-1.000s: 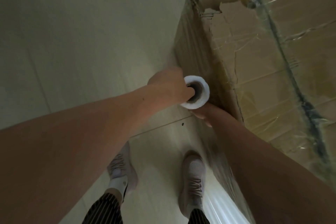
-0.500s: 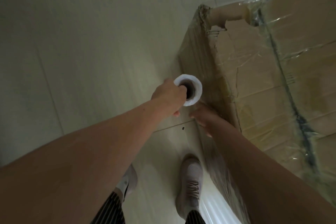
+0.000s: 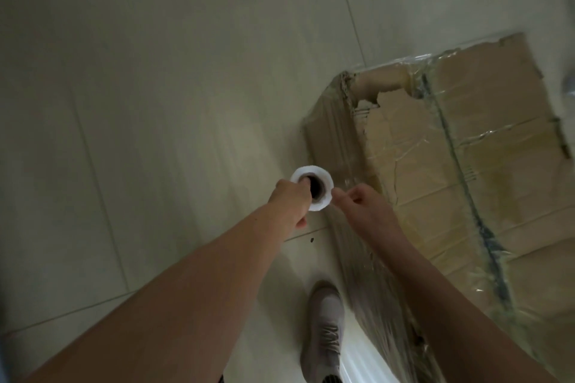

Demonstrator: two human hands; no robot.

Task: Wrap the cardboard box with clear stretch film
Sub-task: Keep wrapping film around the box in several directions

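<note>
A large cardboard box [image 3: 504, 121] stands on the floor at right, its top torn near the far corner and covered with shiny clear film. My left hand [image 3: 291, 199] grips the white stretch film roll [image 3: 325, 178], with a digit pushed into its dark core. The roll stands upright just left of the box's near corner. Clear film [image 3: 357, 274] runs from the roll along the box's side face towards me. My right hand [image 3: 365, 210] hovers just right of the roll with fingers loosely curled, a fingertip near the rim, and nothing visibly held.
Pale floor tiles [image 3: 155, 102] spread to the left and behind the box. My grey shoe [image 3: 325, 331] stands close to the box's near side. A small dark speck [image 3: 311, 239] lies on a tile seam.
The roll has moved left, away from the box's side. My right hand came out from under the roll and now sits beside its rim. The view has swung left.
</note>
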